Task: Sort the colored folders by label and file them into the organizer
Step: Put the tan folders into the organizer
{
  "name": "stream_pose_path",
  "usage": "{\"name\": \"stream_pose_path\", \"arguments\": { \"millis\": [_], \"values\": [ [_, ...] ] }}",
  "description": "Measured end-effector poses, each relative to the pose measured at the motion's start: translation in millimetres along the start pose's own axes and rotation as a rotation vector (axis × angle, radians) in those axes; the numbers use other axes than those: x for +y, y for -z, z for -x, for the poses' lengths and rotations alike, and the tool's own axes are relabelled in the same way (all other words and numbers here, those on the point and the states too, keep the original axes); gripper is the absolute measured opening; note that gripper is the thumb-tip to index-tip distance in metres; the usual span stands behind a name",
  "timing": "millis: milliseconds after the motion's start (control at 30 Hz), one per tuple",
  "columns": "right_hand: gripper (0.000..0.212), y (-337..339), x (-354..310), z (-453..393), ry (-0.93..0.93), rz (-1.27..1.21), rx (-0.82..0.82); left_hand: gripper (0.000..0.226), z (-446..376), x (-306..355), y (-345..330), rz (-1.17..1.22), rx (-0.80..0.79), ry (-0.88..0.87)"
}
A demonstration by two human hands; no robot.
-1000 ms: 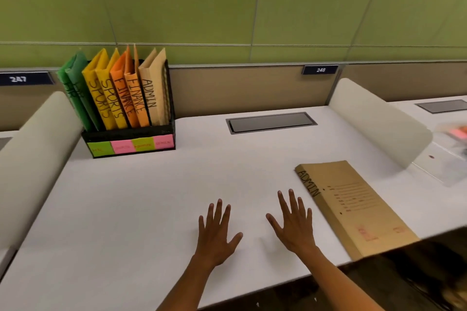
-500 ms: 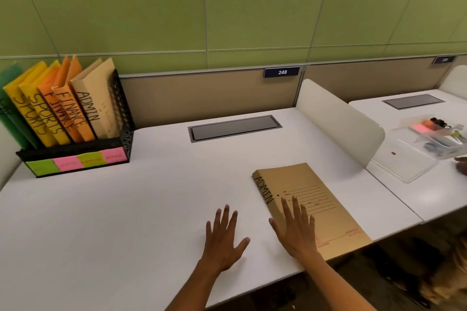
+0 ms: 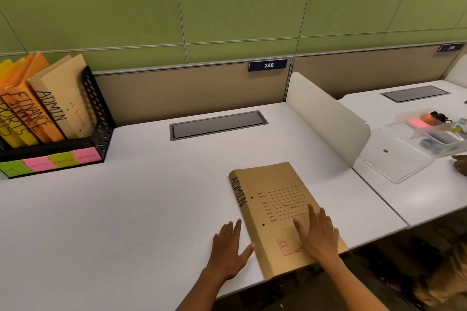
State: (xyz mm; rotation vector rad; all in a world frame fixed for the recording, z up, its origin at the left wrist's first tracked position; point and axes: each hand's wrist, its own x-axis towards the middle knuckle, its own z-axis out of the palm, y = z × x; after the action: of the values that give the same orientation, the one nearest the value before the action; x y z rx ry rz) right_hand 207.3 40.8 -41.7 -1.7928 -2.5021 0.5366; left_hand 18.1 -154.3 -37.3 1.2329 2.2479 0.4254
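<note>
A tan folder (image 3: 273, 199) marked ADMIN lies flat near the desk's front edge. My right hand (image 3: 317, 233) rests flat on its near half, fingers straight. Just left of the folder, my left hand (image 3: 228, 247) lies spread on the white desk (image 3: 126, 209), its thumb at the folder's spine. At the back left stands a black mesh organizer (image 3: 98, 118) with green and pink labels on its front. It holds another ADMIN folder (image 3: 63, 98), orange FINANCE folders (image 3: 27, 108) and yellow SPORTS folders (image 3: 12, 131), all leaning left.
A grey cable hatch (image 3: 218, 124) sits in the desk at the back. A white divider panel (image 3: 326, 116) separates the neighbouring desk, where a clear tray (image 3: 404, 159) holds stationery and another person's fingers (image 3: 461, 164) show at the right edge.
My view swung right, pushing the organizer toward the left edge. Both hands shifted right: the right hand moved from the bare desk onto the ADMIN folder, and the left hand reached its spine.
</note>
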Motion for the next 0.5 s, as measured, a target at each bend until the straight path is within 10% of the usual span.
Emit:
{"name": "stream_pose_path", "arguments": {
  "millis": [500],
  "values": [
    [0.088, 2, 6, -1, 0.035, 0.058, 0.116, 0.051, -11, 65, 2, 0.648, 0.172, 0.093]
  ]
}}
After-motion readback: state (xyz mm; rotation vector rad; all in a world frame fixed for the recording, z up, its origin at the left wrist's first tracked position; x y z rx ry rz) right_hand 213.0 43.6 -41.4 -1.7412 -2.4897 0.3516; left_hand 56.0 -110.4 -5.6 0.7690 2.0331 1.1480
